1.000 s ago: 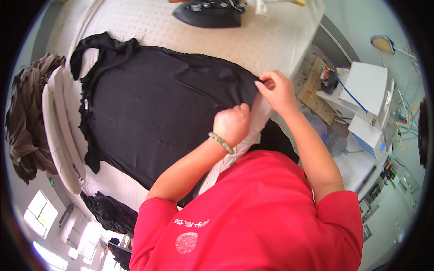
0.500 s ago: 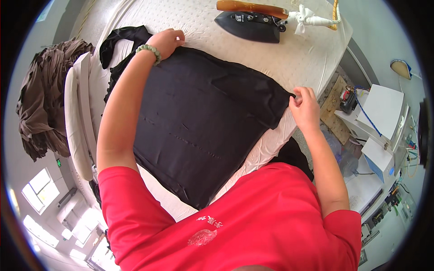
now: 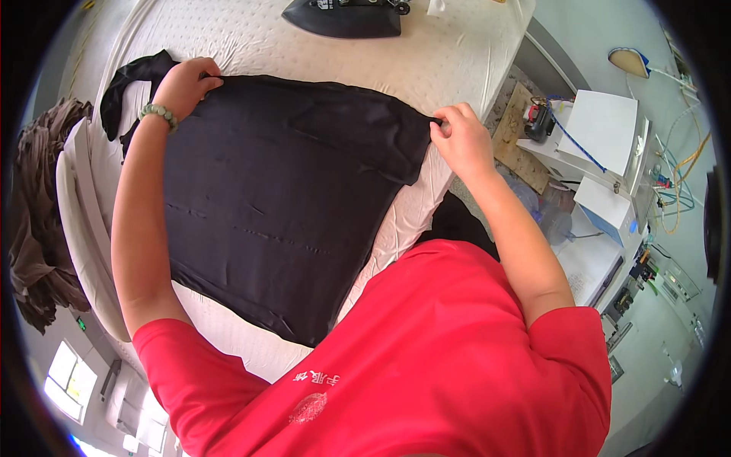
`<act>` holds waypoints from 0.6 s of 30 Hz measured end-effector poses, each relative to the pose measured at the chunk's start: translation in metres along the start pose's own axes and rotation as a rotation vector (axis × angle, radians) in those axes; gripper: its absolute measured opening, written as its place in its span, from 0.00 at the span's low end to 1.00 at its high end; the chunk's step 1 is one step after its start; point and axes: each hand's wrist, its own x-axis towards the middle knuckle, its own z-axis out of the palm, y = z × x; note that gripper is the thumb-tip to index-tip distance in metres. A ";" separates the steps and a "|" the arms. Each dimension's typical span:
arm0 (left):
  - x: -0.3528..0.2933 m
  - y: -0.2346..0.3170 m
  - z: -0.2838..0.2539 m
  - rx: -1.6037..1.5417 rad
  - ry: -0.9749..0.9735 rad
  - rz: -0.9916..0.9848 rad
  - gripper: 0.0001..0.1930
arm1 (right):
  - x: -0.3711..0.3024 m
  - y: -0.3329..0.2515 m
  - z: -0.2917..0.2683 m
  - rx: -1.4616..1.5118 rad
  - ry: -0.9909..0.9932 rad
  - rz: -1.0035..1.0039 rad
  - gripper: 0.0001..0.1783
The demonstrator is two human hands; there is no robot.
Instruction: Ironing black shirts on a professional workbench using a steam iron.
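Red short-sleeved shirt (image 3: 426, 358), green bead bracelet (image 3: 158, 113)

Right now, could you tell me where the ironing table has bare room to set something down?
A bare strip of the padded table lies between the iron and the black garment. A smaller one sits below the garment's hem. The side table looks crowded.

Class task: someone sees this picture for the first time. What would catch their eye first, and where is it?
A black garment lies spread over the padded white ironing table, mid-frame. The left hand and right hand grip its far corners. A dark iron rests at the top edge.
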 end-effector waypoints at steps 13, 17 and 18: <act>-0.010 -0.010 -0.004 -0.182 -0.035 -0.149 0.10 | 0.003 -0.008 0.002 -0.103 0.030 -0.041 0.06; -0.011 -0.007 -0.005 -0.117 -0.059 -0.116 0.08 | 0.005 -0.005 0.001 -0.196 0.036 -0.064 0.05; -0.011 -0.003 -0.007 -0.084 -0.065 -0.102 0.07 | 0.007 -0.004 0.002 -0.193 0.035 -0.055 0.05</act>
